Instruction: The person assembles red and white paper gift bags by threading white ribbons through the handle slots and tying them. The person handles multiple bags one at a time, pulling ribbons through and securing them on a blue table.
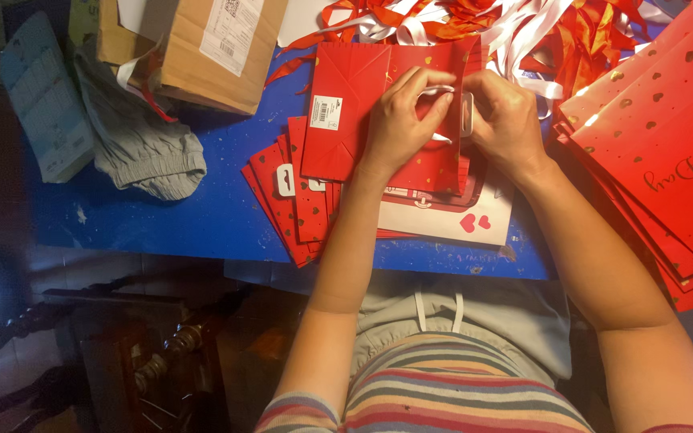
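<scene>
A flat red paper gift bag (345, 112) with small gold hearts lies on a stack of similar red bags (294, 204) on the blue table (202, 208). My left hand (399, 120) rests on the bag's right part and pinches a white ribbon (440, 90). My right hand (507, 116) meets it from the right and holds the same ribbon at the bag's edge. A white card with red hearts (459, 218) lies under the bag, nearer to me.
A tangle of red and white ribbons (475, 20) fills the far edge. A second stack of red heart-printed bags (659, 152) lies at the right. A brown cardboard parcel (202, 56), a grey cloth (138, 136) and a pale blue pack (42, 96) sit at the left.
</scene>
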